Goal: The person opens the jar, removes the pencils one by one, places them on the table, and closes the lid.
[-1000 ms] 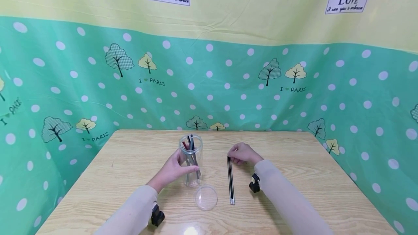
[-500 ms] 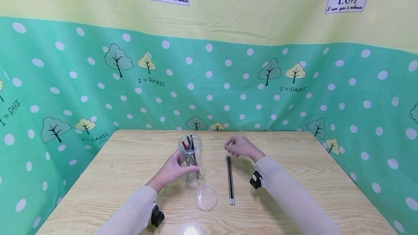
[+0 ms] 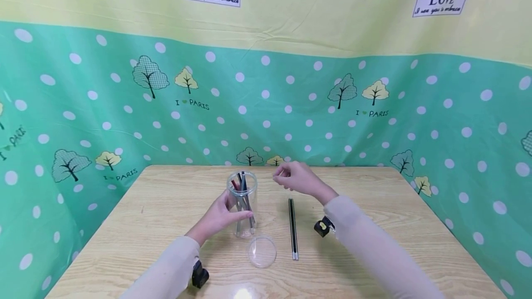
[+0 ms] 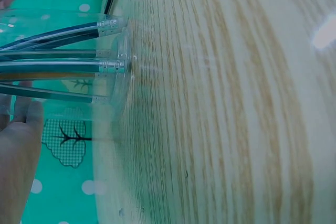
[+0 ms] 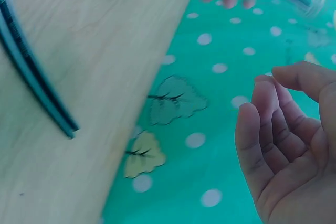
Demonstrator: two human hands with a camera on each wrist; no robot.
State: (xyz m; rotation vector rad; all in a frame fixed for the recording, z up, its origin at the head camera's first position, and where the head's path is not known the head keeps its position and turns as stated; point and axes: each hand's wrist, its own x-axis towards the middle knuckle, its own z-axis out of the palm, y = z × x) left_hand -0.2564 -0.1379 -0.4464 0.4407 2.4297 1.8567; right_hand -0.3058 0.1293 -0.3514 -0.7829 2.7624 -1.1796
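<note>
My left hand (image 3: 224, 216) grips the side of a clear jar (image 3: 249, 193), thumb across the front. The jar stands upright with several pencils inside, one with a red end; the left wrist view shows their silver ends (image 4: 111, 66) near the jar's base. My right hand (image 3: 299, 178) is raised above the table, right of the jar's mouth, loosely bent and holding nothing; in the right wrist view its thumb and index fingertips (image 5: 274, 73) nearly meet. Two dark pencils (image 3: 293, 230) lie side by side below it on the table.
A round clear lid (image 3: 262, 252) lies on the wooden table (image 3: 166, 216), in front of the jar and left of the loose pencils. Behind the table hangs a green and yellow patterned curtain (image 3: 266, 105). A black camera sits on each wrist.
My right hand has left the upper ends of the two pencils and risen up and left toward the jar's mouth. My left hand, the jar and the lid keep their places.
</note>
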